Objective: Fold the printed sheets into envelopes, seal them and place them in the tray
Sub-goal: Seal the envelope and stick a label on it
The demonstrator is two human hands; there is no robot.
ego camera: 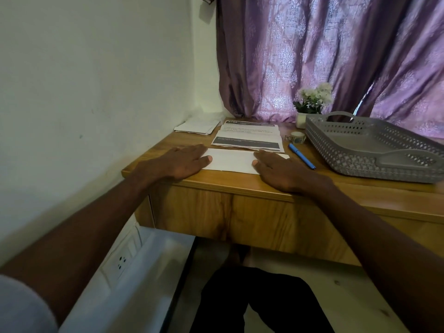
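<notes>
Two hands: both lie flat with fingers straight, pressing the folded sheet; left hand (pixel 185 162) on its 9 o'clock end, right hand (pixel 276 170) on its 3 o'clock end.
Folded sheet (pixel 230 161): white, blank side up, on the bench (pixel 240 181) near the front edge, between the hands.
Printed sheets (pixel 248 138): stack just beyond the folded sheet at 12 o'clock, creased across, dark bands of print showing.
Envelopes (pixel 198 127): loose white pile at 10 o'clock, by the wall; count not determinable.
Tray (pixel 360 162): grey perforated basket at 2 o'clock, well apart from the folded sheet; nothing visible inside.
Step in hand (judged): flattening a fold.
Method advised: keep both palms down, draw the fingers outward along the crease from centre to ends, and check the edges stay aligned before releasing.
Tape roll (pixel 297 138): between the printed sheets and the tray; likely for sealing.
Pen (pixel 302 156): blue, lying just beside the right hand at 3 o'clock.
Obscured: both ends of the folded sheet lie under the hands; crease line itself not discernible.
Illegible: the printed text is too blurred to read.
Cut off: tray's right side leaves the view.
</notes>
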